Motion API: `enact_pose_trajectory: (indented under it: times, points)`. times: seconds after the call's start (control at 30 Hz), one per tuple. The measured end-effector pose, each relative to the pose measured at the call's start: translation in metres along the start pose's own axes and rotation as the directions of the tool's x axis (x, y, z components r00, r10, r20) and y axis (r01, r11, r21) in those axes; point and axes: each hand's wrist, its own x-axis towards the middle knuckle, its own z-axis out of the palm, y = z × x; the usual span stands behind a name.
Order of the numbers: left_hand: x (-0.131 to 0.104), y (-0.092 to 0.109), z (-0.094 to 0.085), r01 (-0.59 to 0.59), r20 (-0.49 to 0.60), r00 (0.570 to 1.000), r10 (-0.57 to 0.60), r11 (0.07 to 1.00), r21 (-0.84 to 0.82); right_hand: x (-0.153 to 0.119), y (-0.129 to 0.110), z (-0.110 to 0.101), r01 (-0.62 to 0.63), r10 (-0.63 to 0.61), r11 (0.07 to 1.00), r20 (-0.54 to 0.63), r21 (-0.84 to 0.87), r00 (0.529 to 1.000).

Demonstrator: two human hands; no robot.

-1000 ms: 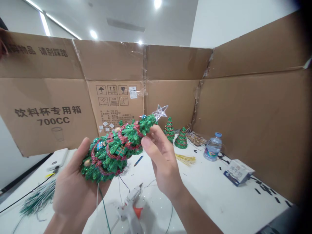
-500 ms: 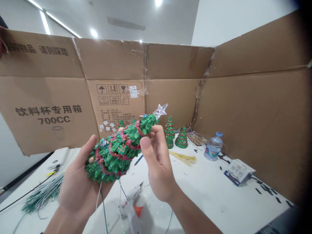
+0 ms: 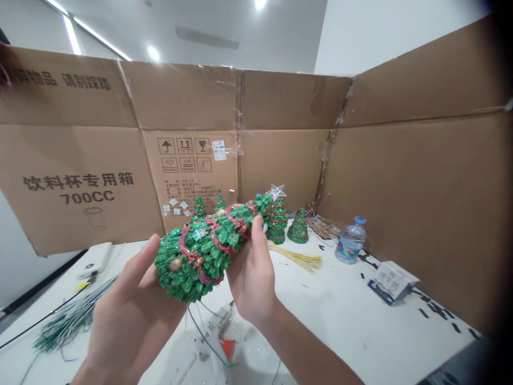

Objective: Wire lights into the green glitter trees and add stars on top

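Both hands hold a small green Christmas tree (image 3: pixel 208 251) on its side above the table, its clear star (image 3: pixel 276 191) pointing right and up. Red garland, gold beads and tiny gift ornaments cover the branches. My left hand (image 3: pixel 128 305) supports the wide bottom end, thumb raised along the edge. Around the narrower upper part, my right hand (image 3: pixel 254 278) has its thumb on the near side and its fingers hidden underneath. Thin wires hang below the tree. Under it lies a white glue gun (image 3: pixel 216 342) with an orange trigger, partly covered.
Smaller green trees (image 3: pixel 277 222) stand at the back by the cardboard wall (image 3: pixel 280 101). Yellow wires (image 3: pixel 298 258), a water bottle (image 3: pixel 351 240) and a small box (image 3: pixel 393 282) lie right; a bundle of green-white wires (image 3: pixel 72 315) lies left. Another person's hand (image 3: pixel 4 75) shows at far left.
The tree has been turned and lowered slightly, so its star now sits lower and other ornaments face me. My right hand has shifted its grip, with the thumb now pointing up.
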Motion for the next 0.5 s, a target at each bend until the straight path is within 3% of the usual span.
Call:
enact_pose_trajectory:
  times: [0.13,0.3,0.37,0.43,0.5]
  points:
    - [-0.002,0.004,-0.004,0.015,0.157,0.987,-0.023,0.998,0.054,-0.004,0.0,0.0,-0.021,0.023,0.991,-0.018,0.134,1.0]
    - [-0.008,0.002,-0.01,0.049,0.33,0.94,-0.09,0.99,0.13,-0.005,-0.003,0.004,-0.026,0.029,0.982,-0.014,0.185,0.999]
    - [-0.011,-0.005,-0.011,0.021,0.354,0.933,-0.068,0.991,0.133,-0.006,-0.005,0.006,-0.031,0.034,0.981,-0.01,0.193,0.999]
    - [-0.012,-0.013,-0.014,-0.076,0.299,0.953,0.06,0.996,0.042,-0.007,-0.007,0.007,-0.036,0.039,0.98,-0.016,0.196,0.999]
    - [-0.013,-0.018,-0.016,-0.064,0.333,0.942,0.024,0.992,0.109,-0.008,-0.008,0.007,-0.04,0.043,0.979,-0.014,0.202,0.999]
